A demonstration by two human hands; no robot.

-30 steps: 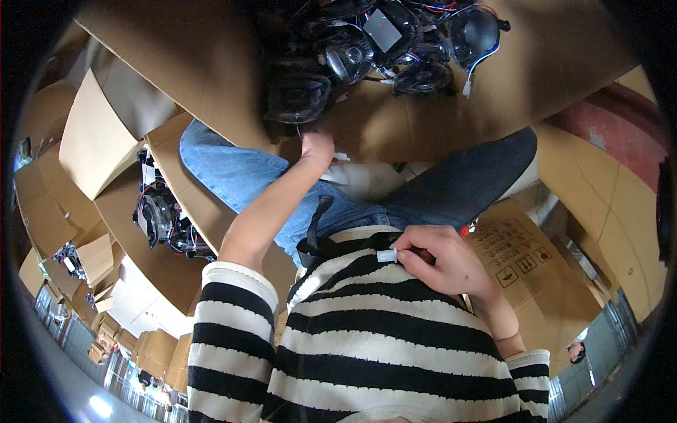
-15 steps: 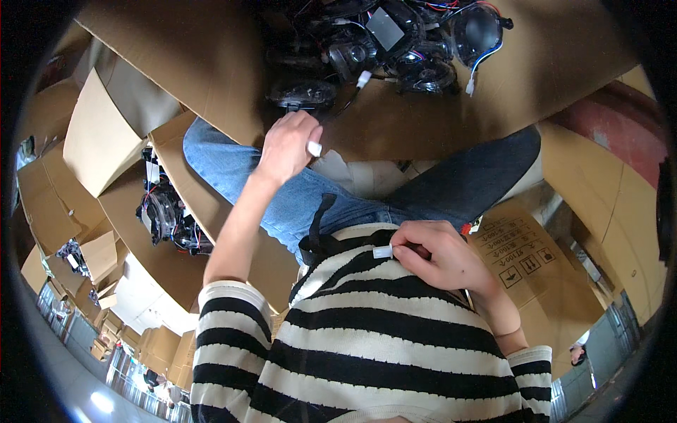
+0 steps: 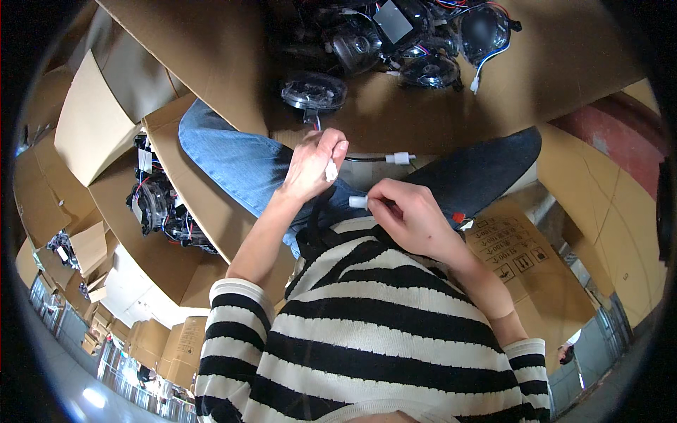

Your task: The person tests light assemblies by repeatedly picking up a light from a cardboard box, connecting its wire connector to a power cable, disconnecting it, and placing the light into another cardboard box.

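Note:
My left hand point(image 3: 310, 163) is closed round the thin wires of a round, clear-lensed lamp point(image 3: 314, 92), which sits just beyond my fingers at the near side of the large carton. A small white plug point(image 3: 331, 170) pokes out between its thumb and fingers. From beside this hand a black cable runs right to another white connector point(image 3: 400, 158) over my lap. My right hand point(image 3: 416, 220) pinches a white connector piece point(image 3: 358, 201), whose free end points toward the left hand. The two hands are apart, and the right fingertips are partly hidden.
A large open carton point(image 3: 564, 63) in front holds several black lamp units point(image 3: 430, 63) with loose wires. At left, another carton point(image 3: 127, 211) holds more lamps point(image 3: 156, 201). A printed carton point(image 3: 522, 261) stands at right. My jeans-clad legs point(image 3: 226, 162) lie between.
The left hand has drawn back toward me and right, pulling the lamp nearer; its black cable and connector swung over my lap. The right hand has moved up and left with its connector piece.

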